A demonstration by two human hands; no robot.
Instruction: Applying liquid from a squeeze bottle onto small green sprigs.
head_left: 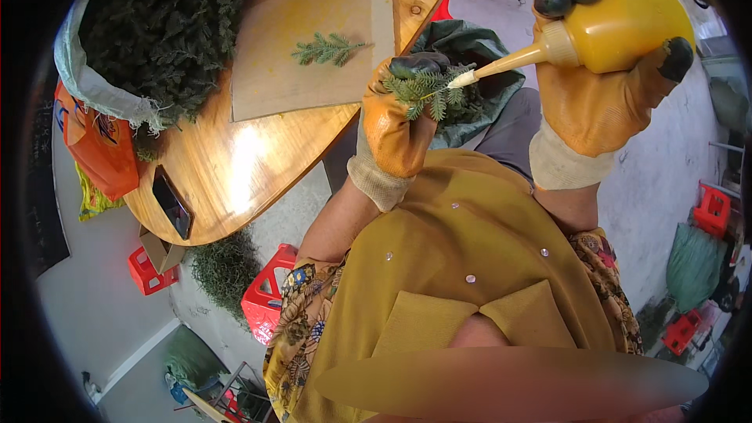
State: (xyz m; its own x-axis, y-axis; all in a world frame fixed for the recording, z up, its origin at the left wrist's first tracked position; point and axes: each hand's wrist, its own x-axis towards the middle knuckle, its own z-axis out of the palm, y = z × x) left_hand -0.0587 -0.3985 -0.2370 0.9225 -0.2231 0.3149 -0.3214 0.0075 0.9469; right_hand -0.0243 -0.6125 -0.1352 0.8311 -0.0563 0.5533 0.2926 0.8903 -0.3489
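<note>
My left hand (399, 121), in an orange coated work glove with dark fingertips, is closed around a small green fir sprig (427, 92). My right hand (591, 90), gloved the same way, grips a yellow squeeze bottle (627, 25) with a long tapered nozzle, held tilted so it points left and down. The pale tip of the nozzle meets the sprig or hovers just over it; I cannot tell which. A thin yellow streak shows on the needles there. Another fir sprig (329, 49) lies on a cardboard sheet (262, 78) on the wooden table (298, 145).
A white woven sack (98, 82) full of dark fir branches (164, 23) stands at the table's left. Near it are an orange bag (102, 149) and a phone (172, 202). A green sack (501, 82) sits behind my left hand. A red stool (266, 294) stands beside my left arm.
</note>
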